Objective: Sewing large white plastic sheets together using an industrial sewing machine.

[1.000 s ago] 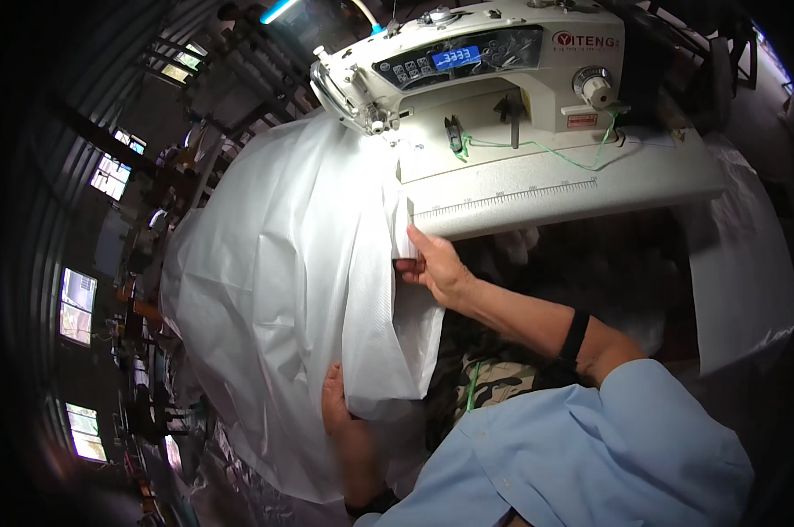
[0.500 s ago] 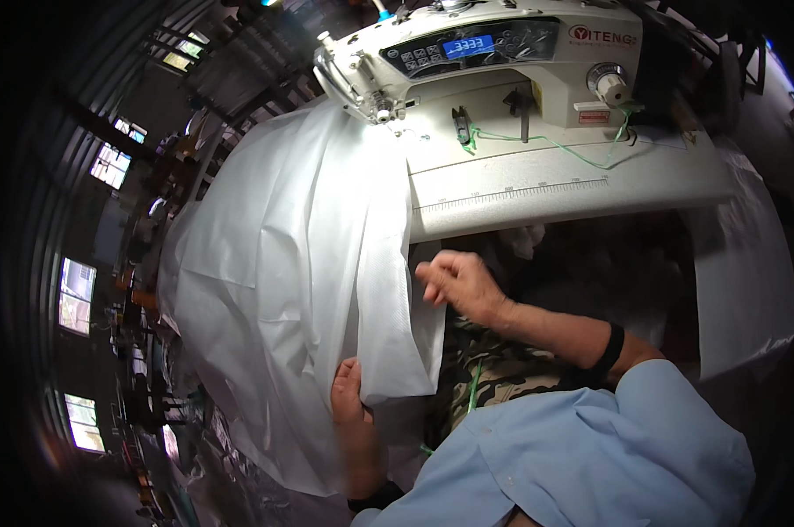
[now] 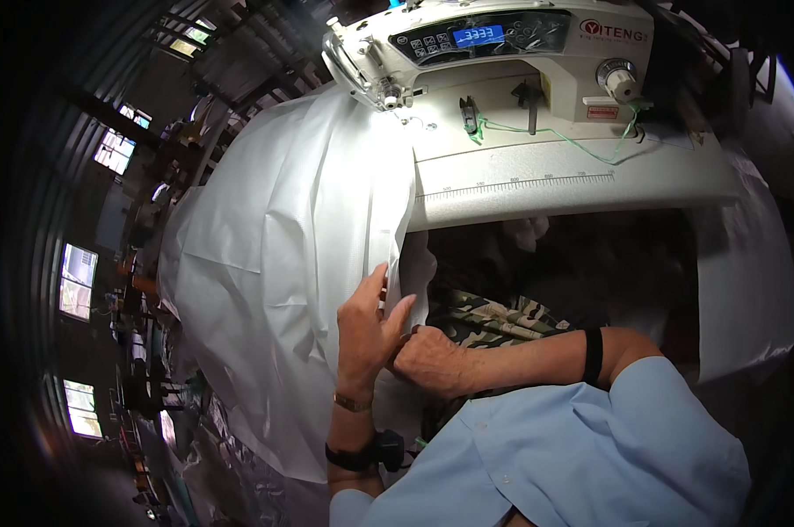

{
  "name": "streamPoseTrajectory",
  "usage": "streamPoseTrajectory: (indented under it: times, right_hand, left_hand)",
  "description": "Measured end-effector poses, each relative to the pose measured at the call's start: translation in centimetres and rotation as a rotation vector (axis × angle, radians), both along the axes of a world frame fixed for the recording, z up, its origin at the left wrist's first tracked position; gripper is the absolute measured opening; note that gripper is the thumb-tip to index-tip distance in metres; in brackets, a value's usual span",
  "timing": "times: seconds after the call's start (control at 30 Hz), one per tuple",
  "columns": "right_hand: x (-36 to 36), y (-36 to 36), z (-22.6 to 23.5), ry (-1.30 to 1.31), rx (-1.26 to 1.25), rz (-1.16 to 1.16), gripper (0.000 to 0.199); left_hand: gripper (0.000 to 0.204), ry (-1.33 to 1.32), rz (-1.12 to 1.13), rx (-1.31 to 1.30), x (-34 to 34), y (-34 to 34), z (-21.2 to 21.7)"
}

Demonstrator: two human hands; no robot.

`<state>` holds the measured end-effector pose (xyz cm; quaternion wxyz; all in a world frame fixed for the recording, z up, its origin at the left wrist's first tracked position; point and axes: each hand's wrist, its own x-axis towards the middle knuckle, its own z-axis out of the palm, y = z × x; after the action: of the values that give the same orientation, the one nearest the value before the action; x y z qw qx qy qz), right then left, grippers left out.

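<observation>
A large white woven plastic sheet [image 3: 300, 220] drapes from the sewing machine [image 3: 502, 53] down toward my lap. My left hand [image 3: 366, 329] is on its right edge, with fingers along the folded border and the thumb held apart from the index finger. Part of the border lies between them. Close beside it, my right hand [image 3: 432, 360] is closed at the sheet's lower right edge, its fingertips partly hidden. The sheet's upper part lies under the lit needle area [image 3: 392, 101].
Small dark snips [image 3: 469, 117] lie on the machine bed [image 3: 546, 189], near a green thread [image 3: 564, 136]. Another white sheet [image 3: 744, 281] hangs at the right. A cluttered workshop with windows [image 3: 79, 279] stretches along the left.
My left hand has moved up along the sheet's edge. The right hand has come down from the air to the edge beside it. The border now looks folded and narrower.
</observation>
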<state>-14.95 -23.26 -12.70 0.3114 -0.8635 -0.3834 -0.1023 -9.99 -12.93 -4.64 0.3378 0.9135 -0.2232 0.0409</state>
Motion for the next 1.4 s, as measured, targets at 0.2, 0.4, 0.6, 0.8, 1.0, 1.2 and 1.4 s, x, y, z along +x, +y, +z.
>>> streamPoseTrajectory:
  times: [0.2,0.4,0.6,0.8,1.0,1.2,1.4]
  right_hand:
    - [1.4,-2.9,1.2,0.111,0.209,0.13,0.028]
    - [5.7,-5.3,2.4,0.043,0.745,-0.437,0.034]
    - [7.6,-4.0,2.6,0.094,0.729,-0.596,0.042]
    - [8.1,-3.3,1.8,-0.036,0.709,-0.602,0.038]
    - [9.1,-3.1,2.0,-0.092,0.712,-0.632,0.03]
    - [9.3,-4.0,2.2,-0.314,0.621,-0.593,0.015]
    - [9.5,-5.5,2.2,-0.344,0.552,-0.467,0.012]
  left_hand:
    - [0.021,0.36,0.052,-0.4,4.8,1.3,-3.9]
    - [0.01,0.41,0.033,-0.599,4.7,0.7,-2.3]
    - [0.014,0.437,0.084,-0.691,5.7,0.3,-1.8]
    - [0.018,0.392,0.036,-0.694,6.8,0.7,-2.7]
    - [0.017,0.369,0.087,-0.679,6.9,0.1,-2.0]
    - [0.018,0.257,0.069,-0.548,6.7,-1.2,-1.6]
    - [0.019,0.254,0.041,-0.474,6.2,-1.8,-1.8]
